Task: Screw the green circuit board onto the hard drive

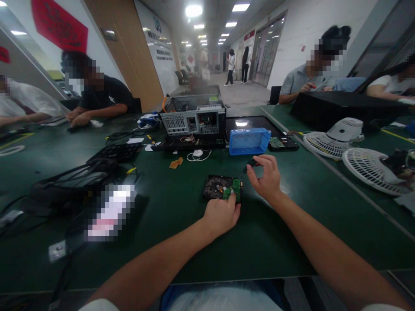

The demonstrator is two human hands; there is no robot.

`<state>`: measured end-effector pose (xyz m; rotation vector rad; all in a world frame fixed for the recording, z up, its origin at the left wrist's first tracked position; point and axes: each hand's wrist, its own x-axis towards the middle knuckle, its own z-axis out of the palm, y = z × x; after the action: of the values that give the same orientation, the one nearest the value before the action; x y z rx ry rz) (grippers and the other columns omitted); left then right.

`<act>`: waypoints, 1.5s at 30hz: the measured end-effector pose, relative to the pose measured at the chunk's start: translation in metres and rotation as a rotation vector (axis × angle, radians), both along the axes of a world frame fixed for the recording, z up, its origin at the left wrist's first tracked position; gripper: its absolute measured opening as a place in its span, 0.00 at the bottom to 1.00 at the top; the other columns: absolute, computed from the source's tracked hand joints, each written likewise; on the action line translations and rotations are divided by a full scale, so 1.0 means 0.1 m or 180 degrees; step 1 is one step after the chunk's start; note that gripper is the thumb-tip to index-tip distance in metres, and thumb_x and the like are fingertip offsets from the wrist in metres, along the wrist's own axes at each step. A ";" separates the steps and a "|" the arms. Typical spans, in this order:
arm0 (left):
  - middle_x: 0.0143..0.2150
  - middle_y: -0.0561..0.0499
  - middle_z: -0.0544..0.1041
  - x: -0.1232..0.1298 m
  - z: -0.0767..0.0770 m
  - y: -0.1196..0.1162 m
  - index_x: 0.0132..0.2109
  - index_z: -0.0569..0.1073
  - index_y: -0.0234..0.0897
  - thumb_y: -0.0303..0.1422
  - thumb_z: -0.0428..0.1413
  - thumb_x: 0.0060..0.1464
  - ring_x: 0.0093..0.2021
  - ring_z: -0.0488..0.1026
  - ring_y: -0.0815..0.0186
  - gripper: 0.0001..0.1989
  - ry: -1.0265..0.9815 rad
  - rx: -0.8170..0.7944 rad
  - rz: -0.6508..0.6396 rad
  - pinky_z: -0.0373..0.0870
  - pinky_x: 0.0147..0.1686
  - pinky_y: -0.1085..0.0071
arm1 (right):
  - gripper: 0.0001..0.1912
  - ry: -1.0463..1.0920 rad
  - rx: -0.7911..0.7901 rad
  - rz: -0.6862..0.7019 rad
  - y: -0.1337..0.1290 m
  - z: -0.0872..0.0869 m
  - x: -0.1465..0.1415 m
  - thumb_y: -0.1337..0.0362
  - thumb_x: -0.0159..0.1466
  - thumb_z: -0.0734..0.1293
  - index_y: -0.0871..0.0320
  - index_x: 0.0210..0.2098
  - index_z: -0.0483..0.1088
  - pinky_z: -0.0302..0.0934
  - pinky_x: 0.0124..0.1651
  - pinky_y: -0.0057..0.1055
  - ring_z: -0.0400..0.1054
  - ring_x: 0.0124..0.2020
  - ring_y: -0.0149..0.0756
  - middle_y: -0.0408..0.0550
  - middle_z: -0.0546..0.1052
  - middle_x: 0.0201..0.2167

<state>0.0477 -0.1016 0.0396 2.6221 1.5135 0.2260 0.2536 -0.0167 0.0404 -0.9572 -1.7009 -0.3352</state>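
A hard drive [214,186] lies flat on the green table, its dark underside up and a green circuit board [236,186] at its right end. My left hand [222,216] holds the drive at its near right side, one finger pressed on the circuit board, the others curled. In my right hand [267,177] is a screwdriver [249,165] with a dark handle, pinched between thumb and fingers. Its thin shaft slants down left to the drive's far right corner. Whether the tip touches a screw is too small to tell.
Beyond the drive stand an opened computer case [194,123] and a blue plastic bin [249,142]. Fan parts [327,142] lie at the right. Dark cables [48,194] and a lit screen, blurred out [112,214], are at the left. Other people sit across the table.
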 end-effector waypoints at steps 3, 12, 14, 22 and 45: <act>0.39 0.41 0.82 0.00 0.00 0.00 0.66 0.67 0.30 0.41 0.46 0.70 0.36 0.82 0.53 0.26 0.0002 0.0006 -0.0017 0.76 0.37 0.60 | 0.22 0.0071 -0.0052 0.0128 0.00 0.01 0.00 0.65 0.64 0.71 0.52 0.57 0.65 0.75 0.43 0.44 0.71 0.47 0.44 0.55 0.71 0.51; 0.39 0.41 0.82 0.01 -0.05 0.00 0.65 0.68 0.30 0.41 0.47 0.69 0.36 0.82 0.54 0.25 0.0052 0.0046 0.0044 0.76 0.37 0.60 | 0.22 -0.0105 -0.0040 0.0132 -0.04 0.03 -0.04 0.66 0.65 0.70 0.54 0.56 0.64 0.73 0.45 0.43 0.73 0.44 0.42 0.53 0.74 0.48; 0.39 0.41 0.82 0.01 -0.06 0.01 0.66 0.67 0.31 0.42 0.47 0.69 0.36 0.82 0.54 0.26 0.0027 0.0020 0.0021 0.76 0.37 0.60 | 0.22 -0.0127 0.0003 0.0080 -0.04 0.05 -0.05 0.65 0.64 0.71 0.53 0.55 0.64 0.73 0.43 0.42 0.72 0.42 0.42 0.52 0.74 0.45; 0.41 0.40 0.82 0.00 -0.02 0.01 0.66 0.67 0.30 0.41 0.46 0.69 0.38 0.82 0.52 0.26 0.0035 -0.0039 0.0017 0.76 0.38 0.58 | 0.22 -0.0110 -0.0061 -0.0030 -0.06 0.06 -0.03 0.62 0.64 0.71 0.54 0.55 0.64 0.71 0.42 0.42 0.71 0.38 0.40 0.49 0.72 0.41; 0.39 0.40 0.83 0.00 -0.02 0.00 0.66 0.67 0.29 0.41 0.47 0.69 0.37 0.82 0.52 0.26 0.0040 -0.0040 -0.0008 0.76 0.38 0.58 | 0.19 0.0080 0.0239 0.0156 -0.02 0.07 -0.07 0.65 0.63 0.73 0.52 0.50 0.63 0.71 0.54 0.50 0.74 0.55 0.46 0.53 0.77 0.49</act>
<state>0.0476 -0.1013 0.0376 2.6204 1.5104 0.1995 0.2469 -0.0184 0.0476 -0.8600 -1.6747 -0.3508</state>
